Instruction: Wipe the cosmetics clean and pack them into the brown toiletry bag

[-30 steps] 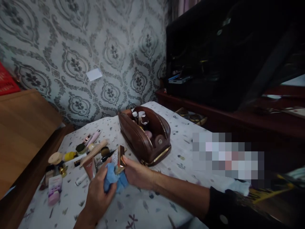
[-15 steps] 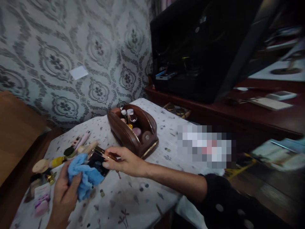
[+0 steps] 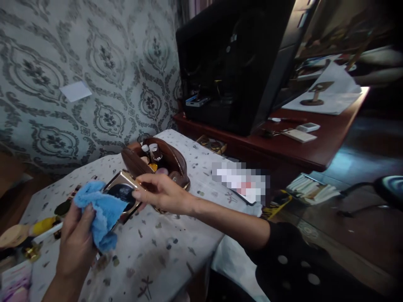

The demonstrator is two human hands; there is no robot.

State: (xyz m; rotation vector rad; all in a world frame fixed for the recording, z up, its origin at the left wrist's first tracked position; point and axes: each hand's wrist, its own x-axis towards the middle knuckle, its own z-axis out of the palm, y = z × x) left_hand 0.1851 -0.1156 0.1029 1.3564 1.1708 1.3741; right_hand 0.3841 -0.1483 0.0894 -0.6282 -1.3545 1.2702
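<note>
My left hand (image 3: 77, 235) is closed around a crumpled blue cloth (image 3: 108, 216), whose free end lies against a makeup compact. The flat, square compact (image 3: 121, 186) has a shiny gold rim and a dark round middle, partly covered by the cloth. Thumb and fingers of my right hand (image 3: 166, 193) grip it by its right edge. Just behind that hand stands an unzipped brown cosmetic bag (image 3: 135, 157), with several small bottles (image 3: 154, 153) and jars inside.
Cosmetics lie at the left of the patterned tablecloth (image 3: 151, 251), among them a yellow tube (image 3: 44, 226), a beige round item (image 3: 14, 235) and a purple-white pack (image 3: 17, 281). A large TV (image 3: 229, 67) stands on a red-brown cabinet (image 3: 283, 151) to the right.
The view has swung to the right. The compact has turned so its gold-rimmed face shows more, with the cloth still against it. Both hands keep their holds.
</note>
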